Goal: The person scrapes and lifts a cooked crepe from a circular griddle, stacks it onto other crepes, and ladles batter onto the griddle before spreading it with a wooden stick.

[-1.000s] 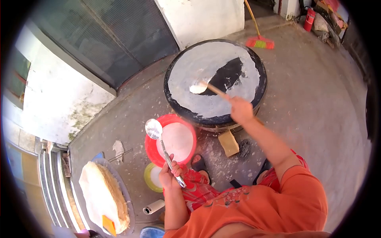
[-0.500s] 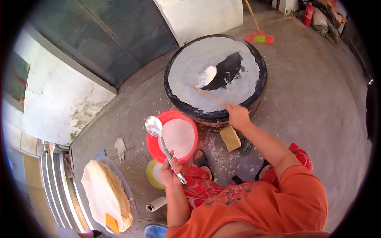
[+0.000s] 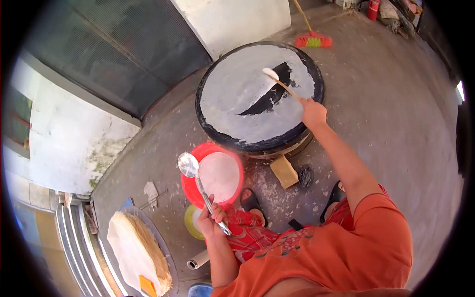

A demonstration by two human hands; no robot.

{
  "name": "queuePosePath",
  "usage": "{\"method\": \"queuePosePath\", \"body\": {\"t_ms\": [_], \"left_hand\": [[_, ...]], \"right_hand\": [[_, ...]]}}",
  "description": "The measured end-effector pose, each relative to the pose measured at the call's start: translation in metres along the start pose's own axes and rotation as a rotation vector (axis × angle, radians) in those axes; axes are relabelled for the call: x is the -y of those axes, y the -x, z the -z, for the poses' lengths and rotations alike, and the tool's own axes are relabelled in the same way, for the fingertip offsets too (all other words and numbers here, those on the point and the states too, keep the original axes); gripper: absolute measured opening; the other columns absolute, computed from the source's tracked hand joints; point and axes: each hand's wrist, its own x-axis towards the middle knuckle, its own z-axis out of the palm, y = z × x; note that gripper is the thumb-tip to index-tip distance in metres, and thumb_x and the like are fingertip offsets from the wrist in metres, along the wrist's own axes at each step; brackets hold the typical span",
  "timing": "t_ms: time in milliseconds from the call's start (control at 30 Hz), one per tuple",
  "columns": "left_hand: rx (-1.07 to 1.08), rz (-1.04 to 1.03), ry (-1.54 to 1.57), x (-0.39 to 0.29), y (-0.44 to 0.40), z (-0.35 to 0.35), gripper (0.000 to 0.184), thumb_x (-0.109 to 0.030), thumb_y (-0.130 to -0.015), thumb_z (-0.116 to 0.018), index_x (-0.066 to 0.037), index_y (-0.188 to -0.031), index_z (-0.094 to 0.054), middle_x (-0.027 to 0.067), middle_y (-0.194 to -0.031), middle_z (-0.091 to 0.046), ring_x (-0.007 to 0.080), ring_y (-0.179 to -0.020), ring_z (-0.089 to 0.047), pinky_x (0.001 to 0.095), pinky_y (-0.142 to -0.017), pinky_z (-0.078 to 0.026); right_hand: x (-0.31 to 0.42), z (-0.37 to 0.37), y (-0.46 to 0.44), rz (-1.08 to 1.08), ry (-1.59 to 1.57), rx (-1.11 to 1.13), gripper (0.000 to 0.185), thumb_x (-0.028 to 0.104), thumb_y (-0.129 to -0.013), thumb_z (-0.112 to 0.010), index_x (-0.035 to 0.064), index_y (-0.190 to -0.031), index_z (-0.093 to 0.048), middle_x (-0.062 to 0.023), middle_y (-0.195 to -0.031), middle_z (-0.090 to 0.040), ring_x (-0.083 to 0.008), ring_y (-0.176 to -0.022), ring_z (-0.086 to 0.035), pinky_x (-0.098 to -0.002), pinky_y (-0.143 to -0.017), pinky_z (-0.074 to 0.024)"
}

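Observation:
My right hand (image 3: 314,115) grips a thin wooden spreader (image 3: 287,89) over a large round black griddle (image 3: 207,118). The spreader's tip meets a small mound of white batter (image 3: 270,74). A thin pale layer of batter (image 3: 227,84) coats most of the griddle, leaving a narrow dark strip (image 3: 262,101) right of centre. In my left hand (image 3: 211,221) is a long-handled metal ladle (image 3: 199,183), its batter-smeared bowl held up by the edge of a red basin (image 3: 189,190). White batter (image 3: 220,173) fills much of that basin.
A yellow-green bowl (image 3: 190,222) sits partly behind the basin. At lower left, a stack of thin flatbreads (image 3: 133,245) carries an orange scraper (image 3: 147,285). A tan block (image 3: 284,172) lies below the griddle, a white roll (image 3: 199,259) by my left forearm. Beyond stands a broom (image 3: 313,40).
My right hand has swung up and to the right with the spreader, moving the batter mound along. The dark strip has narrowed. My left hand still holds the ladle; the view has shifted slightly.

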Motion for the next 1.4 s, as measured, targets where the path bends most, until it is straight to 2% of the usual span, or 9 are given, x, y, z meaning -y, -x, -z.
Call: {"method": "queuePosePath", "body": {"t_ms": [133, 167, 467, 533, 700, 967, 1200, 1267, 1400], "left_hand": [[0.007, -0.011, 0.021, 0.001, -0.001, -0.003, 0.032, -0.015, -0.09, -0.035, 0.005, -0.112, -0.046, 0.0078, -0.071, -0.044, 0.0125, -0.049, -0.038, 0.0242, -0.04, -0.032], [0.007, -0.01, 0.019, 0.002, -0.002, -0.006, 0.032, -0.015, -0.09, -0.035, 0.005, -0.112, -0.046, 0.0078, -0.071, -0.044, 0.0125, -0.049, -0.038, 0.0242, -0.04, -0.032], [-0.03, -0.02, -0.017, 0.009, -0.003, -0.011, 0.032, -0.014, -0.091, -0.034, 0.006, -0.112, -0.046, 0.0073, -0.07, -0.043, 0.0121, -0.048, -0.038, 0.0233, -0.04, -0.032], [-0.023, -0.018, -0.004, 0.008, -0.003, -0.011, 0.032, -0.014, -0.091, -0.034, 0.006, -0.112, -0.045, 0.0074, -0.07, -0.044, 0.0119, -0.048, -0.038, 0.0235, -0.04, -0.032], [-0.034, -0.023, -0.022, 0.012, -0.005, -0.012, 0.031, -0.014, -0.091, -0.035, 0.006, -0.111, -0.046, 0.0076, -0.07, -0.044, 0.012, -0.049, -0.038, 0.0236, -0.04, -0.032], [-0.037, -0.012, -0.054, 0.015, -0.009, -0.013, 0.032, -0.014, -0.09, -0.035, 0.007, -0.111, -0.046, 0.0075, -0.07, -0.045, 0.0124, -0.049, -0.039, 0.0238, -0.041, -0.033], [-0.045, -0.015, -0.072, 0.019, -0.014, -0.012, 0.031, -0.013, -0.089, -0.036, 0.006, -0.111, -0.046, 0.0074, -0.071, -0.045, 0.0119, -0.05, -0.039, 0.0236, -0.041, -0.033], [-0.047, -0.003, -0.076, 0.017, -0.011, -0.013, 0.031, -0.013, -0.089, -0.037, 0.006, -0.111, -0.046, 0.0073, -0.071, -0.045, 0.0118, -0.05, -0.039, 0.0236, -0.041, -0.033], [-0.015, 0.012, -0.075, 0.018, -0.011, -0.011, 0.032, -0.014, -0.09, -0.036, 0.006, -0.112, -0.046, 0.0074, -0.071, -0.045, 0.0118, -0.05, -0.039, 0.0236, -0.042, -0.033]], "right_hand": [[0.02, 0.008, 0.035, -0.146, -0.215, 0.082, 0.034, 0.005, -0.07, -0.05, 0.0138, -0.102, -0.058, -0.0118, -0.093, -0.06, -0.0323, -0.085, -0.058, -0.0437, -0.07, -0.047], [0.017, -0.008, 0.052, 0.081, -0.286, -0.012, 0.033, 0.005, -0.068, -0.052, 0.0139, -0.099, -0.058, -0.0108, -0.09, -0.059, -0.0306, -0.083, -0.058, -0.0426, -0.069, -0.0474], [-0.043, 0.028, -0.018, -0.049, 0.179, -0.002, 0.034, 0.005, -0.073, -0.05, 0.0107, -0.107, -0.052, -0.0094, -0.089, -0.056, -0.0289, -0.079, -0.059, -0.0401, -0.066, -0.0493], [-0.04, 0.029, -0.003, -0.272, 0.056, 0.065, 0.037, 0.006, -0.077, -0.047, 0.0126, -0.113, -0.051, -0.0111, -0.097, -0.058, -0.0297, -0.084, -0.059, -0.0419, -0.072, -0.0481], [-0.092, -0.018, -0.017, -0.087, -0.386, -0.132, 0.031, 0.018, -0.087, -0.043, 0.0113, -0.116, -0.05, -0.0171, -0.096, -0.061, -0.0294, -0.085, -0.06, -0.0398, -0.073, -0.0469], [-0.118, 0.05, -0.052, -0.31, -0.676, 0.459, 0.029, 0.015, -0.087, -0.045, 0.0129, -0.113, -0.057, -0.0015, -0.07, -0.057, -0.0088, -0.059, -0.049, -0.0253, -0.056, -0.0432], [-0.143, -0.019, -0.049, -0.282, -0.705, 0.134, 0.029, 0.014, -0.085, -0.046, 0.0134, -0.11, -0.061, 0.0003, -0.066, -0.055, -0.0065, -0.054, -0.046, -0.0223, -0.048, -0.0378], [-0.127, -0.029, -0.042, -0.04, -0.548, 0.166, 0.029, 0.016, -0.084, -0.047, 0.0141, -0.109, -0.061, -0.0041, -0.073, -0.061, -0.0102, -0.06, -0.052, -0.0266, -0.058, -0.0443], [-0.126, 0.031, -0.019, -0.173, -0.679, 0.495, 0.028, 0.014, -0.085, -0.047, 0.012, -0.109, -0.061, -0.0003, -0.069, -0.057, -0.0088, -0.06, -0.049, -0.0244, -0.055, -0.0413]]}}
